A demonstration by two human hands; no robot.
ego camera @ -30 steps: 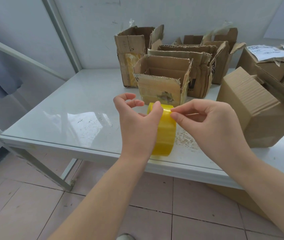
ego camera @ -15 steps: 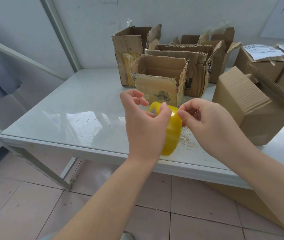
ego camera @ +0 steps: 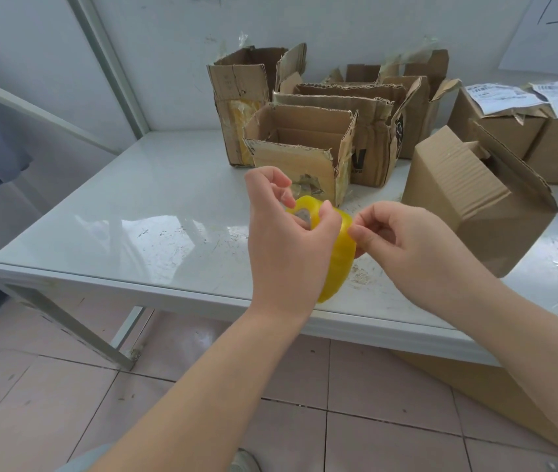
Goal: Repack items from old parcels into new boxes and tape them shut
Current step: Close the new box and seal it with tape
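Observation:
A yellow roll of packing tape (ego camera: 337,257) is held upright above the table's front edge. My left hand (ego camera: 284,243) grips it, thumb over the top and fingers through its core. My right hand (ego camera: 403,247) pinches at the roll's outer face with thumb and forefinger. A plain new box (ego camera: 454,192) lies tipped on its side to the right, one flap open. Torn old parcels (ego camera: 305,155) stand open behind the tape.
The white table (ego camera: 127,226) has a glossy, scratched top; its front edge runs just under my hands. Two boxes with paper labels (ego camera: 509,127) sit at the far right. A tall taped carton (ego camera: 236,107) stands at the back by the wall. Tiled floor lies below.
The roll has turned so its core faces more toward me. My right hand's fingertips slid from the top of the roll down its right side. Both hands drifted slightly right.

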